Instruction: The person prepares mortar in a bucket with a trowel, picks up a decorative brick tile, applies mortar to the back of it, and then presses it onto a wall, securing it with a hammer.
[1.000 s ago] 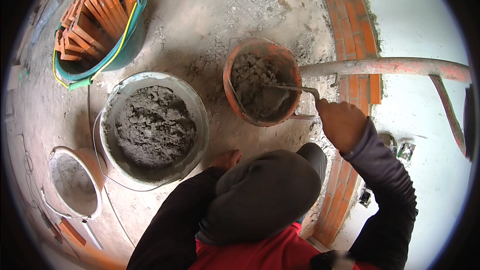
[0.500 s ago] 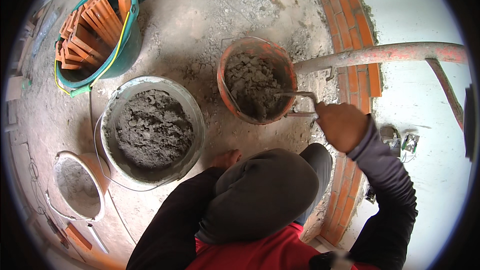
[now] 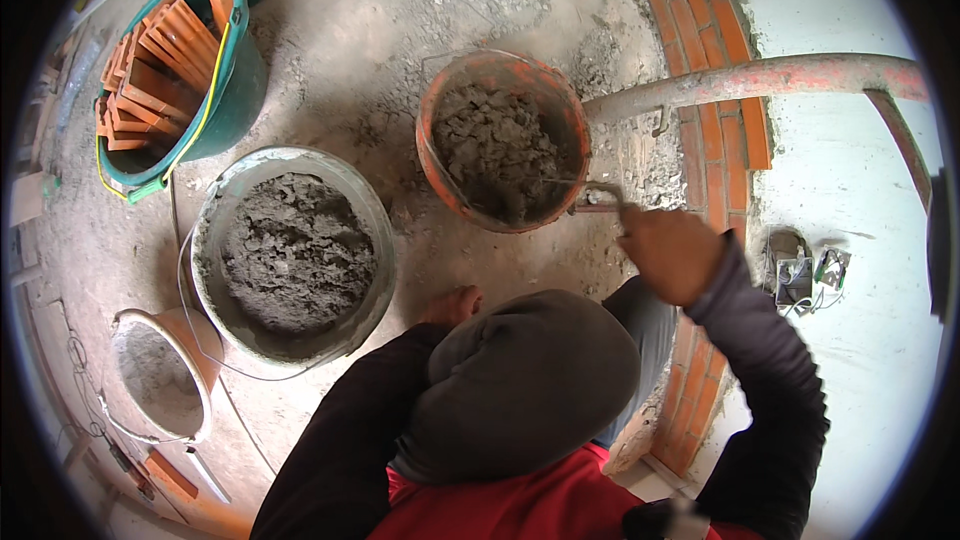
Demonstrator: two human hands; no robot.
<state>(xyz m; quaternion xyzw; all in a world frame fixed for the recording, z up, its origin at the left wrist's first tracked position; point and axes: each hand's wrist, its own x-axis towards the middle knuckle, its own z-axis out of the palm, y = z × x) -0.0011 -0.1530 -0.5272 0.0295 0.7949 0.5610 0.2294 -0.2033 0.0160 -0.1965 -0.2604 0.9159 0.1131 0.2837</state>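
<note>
Ahead-left of the right hand: trowel set into an orange bucket of mortar.

Right hand is clenched around the trowel's handle, the bent neck crossing the right rim; this grip apparently lets the blade reach the mortar while the knuckles stay clear of the rim. The orange bucket stands within short reach of that hand, presumably to keep arm movement small. Left hand, beside the knee, is partly hidden; whether it grasps anything cannot be told. Ahead-left of it stands a larger grey tub, also holding mortar, seemingly kept close for access.
</note>
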